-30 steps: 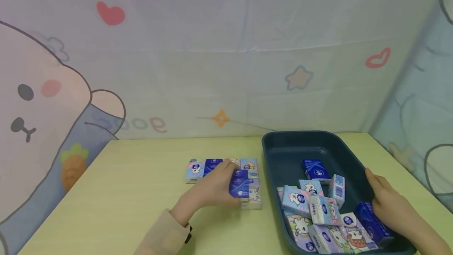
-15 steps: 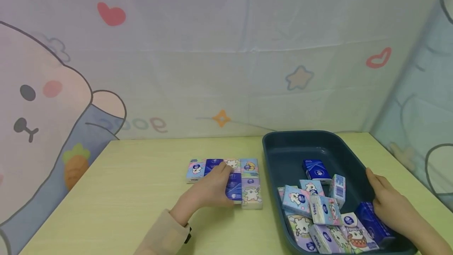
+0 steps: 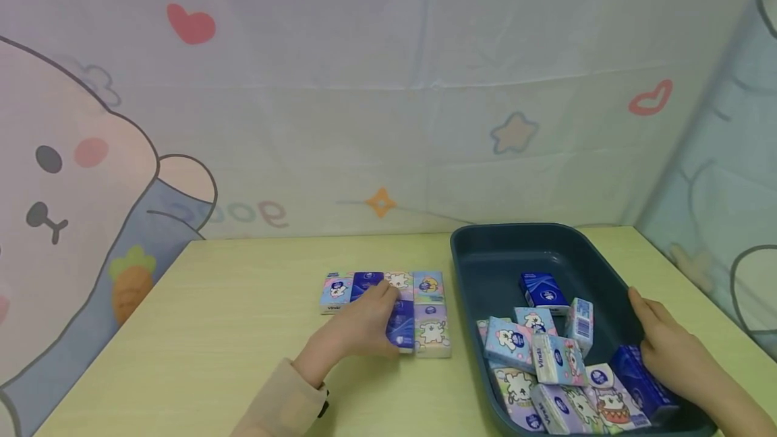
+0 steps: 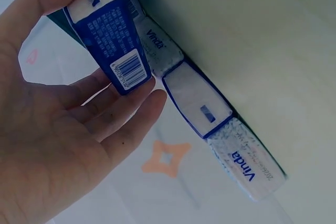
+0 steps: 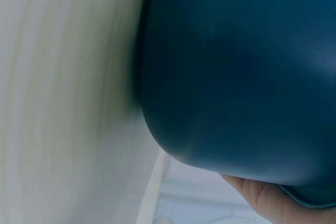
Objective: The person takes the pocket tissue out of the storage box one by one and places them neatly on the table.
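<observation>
My left hand pinches a dark blue tissue pack between thumb and fingers. The left wrist view shows the barcode end of that blue tissue pack. It sits left of a purple tissue pack and in front of a back row: a pink-and-blue pack, a blue pack, a cream-pink pack and a light blue pack. On the right, my right hand grips the rim of a dark teal plastic bin, whose outer wall fills the right wrist view.
Inside the bin lie several loose tissue packs, among them a light blue one and a dark blue one. The pale wooden table ends at a printed cloth backdrop.
My left hand has brought the dark blue pack a little left and down, off its overlap with the purple pack, into place beside it. The right hand stays on the bin's rim.
</observation>
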Demonstrator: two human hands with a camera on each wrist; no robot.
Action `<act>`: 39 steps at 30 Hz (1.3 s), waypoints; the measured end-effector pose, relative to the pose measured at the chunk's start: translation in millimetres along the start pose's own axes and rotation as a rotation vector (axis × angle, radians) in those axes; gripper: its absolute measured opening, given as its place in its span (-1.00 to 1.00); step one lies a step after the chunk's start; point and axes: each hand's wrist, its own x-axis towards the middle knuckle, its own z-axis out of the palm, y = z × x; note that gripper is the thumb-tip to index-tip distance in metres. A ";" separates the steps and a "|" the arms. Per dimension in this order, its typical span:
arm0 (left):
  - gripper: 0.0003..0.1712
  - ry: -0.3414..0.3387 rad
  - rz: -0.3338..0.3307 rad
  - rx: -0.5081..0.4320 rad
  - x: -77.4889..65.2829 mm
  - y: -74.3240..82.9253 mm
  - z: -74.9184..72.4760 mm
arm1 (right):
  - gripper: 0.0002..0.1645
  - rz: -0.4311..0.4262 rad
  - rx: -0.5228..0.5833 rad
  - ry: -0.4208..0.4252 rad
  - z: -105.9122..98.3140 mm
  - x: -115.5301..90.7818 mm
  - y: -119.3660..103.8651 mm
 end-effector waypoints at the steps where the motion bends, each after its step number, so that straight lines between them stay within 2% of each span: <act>1: -0.01 -0.004 -0.003 0.011 -0.1 0.4 0.4 | -0.17 0.001 0.000 -0.002 -0.1 -0.1 -0.2; 9: -0.06 0.002 -0.002 0.076 0.7 1.0 4.5 | -0.16 -0.005 0.003 0.001 0.0 -0.2 -0.7; 39: -0.06 -0.021 -0.016 0.027 3.3 -3.3 10.0 | -0.16 -0.012 0.004 0.008 1.1 -1.5 1.3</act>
